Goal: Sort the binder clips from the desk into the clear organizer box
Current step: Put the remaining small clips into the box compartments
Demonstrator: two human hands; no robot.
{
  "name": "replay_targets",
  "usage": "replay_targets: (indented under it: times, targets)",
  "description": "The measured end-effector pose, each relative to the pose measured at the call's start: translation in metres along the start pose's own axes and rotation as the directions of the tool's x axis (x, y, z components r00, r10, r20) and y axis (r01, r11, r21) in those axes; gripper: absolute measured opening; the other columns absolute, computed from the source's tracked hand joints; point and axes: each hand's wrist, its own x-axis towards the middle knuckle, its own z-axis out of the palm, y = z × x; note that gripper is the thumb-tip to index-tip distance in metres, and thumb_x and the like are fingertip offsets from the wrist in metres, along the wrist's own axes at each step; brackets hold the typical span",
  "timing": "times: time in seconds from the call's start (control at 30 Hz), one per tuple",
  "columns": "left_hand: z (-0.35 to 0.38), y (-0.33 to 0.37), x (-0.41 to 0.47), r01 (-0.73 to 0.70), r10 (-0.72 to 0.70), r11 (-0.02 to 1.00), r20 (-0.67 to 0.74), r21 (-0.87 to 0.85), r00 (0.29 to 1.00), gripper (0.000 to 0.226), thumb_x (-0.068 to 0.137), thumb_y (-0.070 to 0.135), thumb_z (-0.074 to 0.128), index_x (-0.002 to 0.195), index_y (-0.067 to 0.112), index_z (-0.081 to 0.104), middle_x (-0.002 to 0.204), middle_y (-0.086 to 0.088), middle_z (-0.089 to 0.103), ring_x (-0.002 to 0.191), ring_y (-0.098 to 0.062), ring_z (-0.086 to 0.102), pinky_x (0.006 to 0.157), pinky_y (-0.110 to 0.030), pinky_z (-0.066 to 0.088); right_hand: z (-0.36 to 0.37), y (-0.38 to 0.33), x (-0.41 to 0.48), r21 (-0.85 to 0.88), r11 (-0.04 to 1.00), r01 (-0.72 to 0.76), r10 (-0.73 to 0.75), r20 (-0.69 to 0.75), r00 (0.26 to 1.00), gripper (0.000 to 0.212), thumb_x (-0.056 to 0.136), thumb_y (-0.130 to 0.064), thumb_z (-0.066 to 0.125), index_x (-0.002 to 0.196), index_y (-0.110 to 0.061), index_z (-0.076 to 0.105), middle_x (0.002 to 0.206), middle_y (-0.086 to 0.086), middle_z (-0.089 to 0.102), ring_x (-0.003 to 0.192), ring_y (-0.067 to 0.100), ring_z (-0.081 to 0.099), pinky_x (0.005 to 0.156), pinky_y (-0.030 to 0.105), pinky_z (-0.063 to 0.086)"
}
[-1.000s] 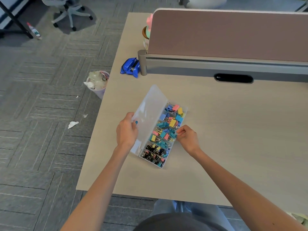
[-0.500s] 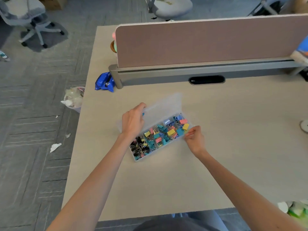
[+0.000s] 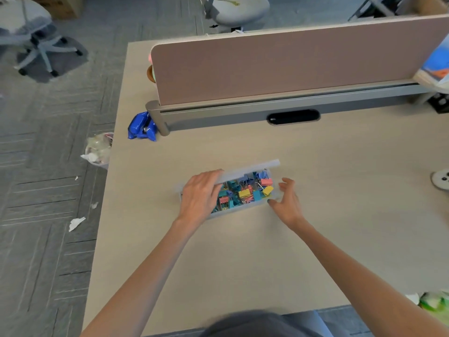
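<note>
The clear organizer box (image 3: 243,208) lies on the desk (image 3: 243,251) in front of me, full of coloured binder clips (image 3: 246,191) in blue, teal, yellow and pink. Its clear lid (image 3: 254,167) is tilted over the box, partly lowered. My left hand (image 3: 200,198) holds the lid's free edge and covers the box's left end. My right hand (image 3: 288,203) hovers at the box's right end with fingers spread, the thumb tip near the front right corner. No loose clips show on the desk.
A pink divider panel (image 3: 279,62) on a grey rail runs across the back of the desk. A blue packet (image 3: 141,127) lies at the rail's left end. A full waste bin (image 3: 98,150) stands on the floor by the desk's left edge. A round grommet (image 3: 441,179) sits far right.
The box has turned from slanted to nearly square to me. My left hand has swung the lid down over the clips. My right hand has let go and opened.
</note>
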Motion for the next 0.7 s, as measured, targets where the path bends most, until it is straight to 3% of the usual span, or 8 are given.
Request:
replay_targets:
  times: [0.1, 0.2, 0.33, 0.4, 0.47, 0.57, 0.7]
  targets:
    - [0.011, -0.002, -0.019, -0.028, 0.028, 0.999, -0.008, -0.026, 1.000, 0.040, 0.086, 0.023, 0.071, 0.124, 0.015, 0.062, 0.123, 0.001, 0.066, 0.110, -0.016, 0.062, 0.094, -0.029, 0.045, 0.001, -0.008, -0.002, 0.062, 0.992, 0.114, -0.111, -0.050, 0.993, 0.077, 0.081, -0.009, 0.069, 0.140, -0.020, 0.022, 0.141, 0.003, 0.043, 0.130, 0.017, 0.042, 0.095, 0.027, 0.037]
    - [0.021, -0.005, -0.035, -0.049, 0.049, 0.997, 0.002, -0.056, 0.999, 0.040, 0.091, 0.027, 0.063, 0.130, 0.017, 0.060, 0.133, 0.004, 0.060, 0.123, -0.011, 0.055, 0.104, -0.026, 0.038, 0.003, -0.014, -0.004, 0.065, 0.975, 0.214, -0.207, -0.103, 0.973, 0.081, 0.079, -0.011, 0.070, 0.141, -0.027, 0.021, 0.144, -0.005, 0.039, 0.128, 0.013, 0.042, 0.097, 0.031, 0.040]
    - [0.031, -0.006, -0.051, -0.061, 0.064, 0.995, 0.032, -0.079, 0.997, 0.039, 0.096, 0.023, 0.053, 0.134, 0.018, 0.056, 0.142, 0.005, 0.051, 0.133, -0.009, 0.044, 0.113, -0.028, 0.031, 0.004, -0.013, -0.002, -0.202, 0.903, 0.380, -0.409, -0.133, 0.903, 0.074, 0.073, -0.009, 0.073, 0.137, -0.024, 0.038, 0.144, -0.006, 0.039, 0.131, 0.014, 0.038, 0.105, 0.035, 0.036]
    - [0.035, -0.006, -0.056, -0.069, 0.073, 0.994, 0.048, -0.083, 0.996, 0.039, 0.096, 0.023, 0.051, 0.135, 0.018, 0.055, 0.145, 0.002, 0.048, 0.136, -0.012, 0.042, 0.114, -0.030, 0.029, 0.007, -0.009, 0.000, -0.374, 0.791, 0.484, -0.540, -0.055, 0.840, 0.071, 0.069, -0.013, 0.077, 0.133, -0.019, 0.047, 0.145, -0.001, 0.041, 0.137, 0.019, 0.033, 0.115, 0.038, 0.022]
    - [0.039, -0.006, -0.061, -0.081, 0.085, 0.994, 0.073, -0.068, 0.994, 0.041, 0.096, 0.024, 0.049, 0.136, 0.018, 0.053, 0.147, 0.000, 0.045, 0.137, -0.015, 0.040, 0.114, -0.035, 0.028, 0.011, -0.007, -0.002, -0.443, 0.711, 0.546, -0.591, 0.043, 0.805, 0.071, 0.069, -0.019, 0.078, 0.134, -0.017, 0.049, 0.147, 0.000, 0.041, 0.139, 0.017, 0.031, 0.118, 0.036, 0.012]
    - [0.045, -0.009, -0.070, -0.092, 0.096, 0.995, 0.150, -0.034, 0.984, 0.046, 0.097, 0.028, 0.047, 0.141, 0.019, 0.047, 0.152, 0.001, 0.037, 0.142, -0.014, 0.032, 0.115, -0.041, 0.024, 0.016, -0.005, -0.007, -0.504, 0.623, 0.598, -0.616, 0.154, 0.772, 0.076, 0.068, -0.027, 0.079, 0.137, -0.018, 0.047, 0.150, 0.000, 0.038, 0.141, 0.014, 0.024, 0.119, 0.032, 0.003]
    - [0.051, -0.012, -0.076, -0.095, 0.091, 0.995, 0.249, 0.004, 0.964, 0.054, 0.097, 0.034, 0.049, 0.147, 0.021, 0.036, 0.158, 0.004, 0.025, 0.146, -0.012, 0.018, 0.117, -0.044, 0.019, 0.021, 0.000, -0.009, -0.557, 0.558, 0.615, -0.575, 0.274, 0.771, 0.090, 0.070, -0.037, 0.076, 0.147, -0.023, 0.032, 0.158, -0.002, 0.021, 0.146, 0.015, 0.013, 0.120, 0.034, 0.003]
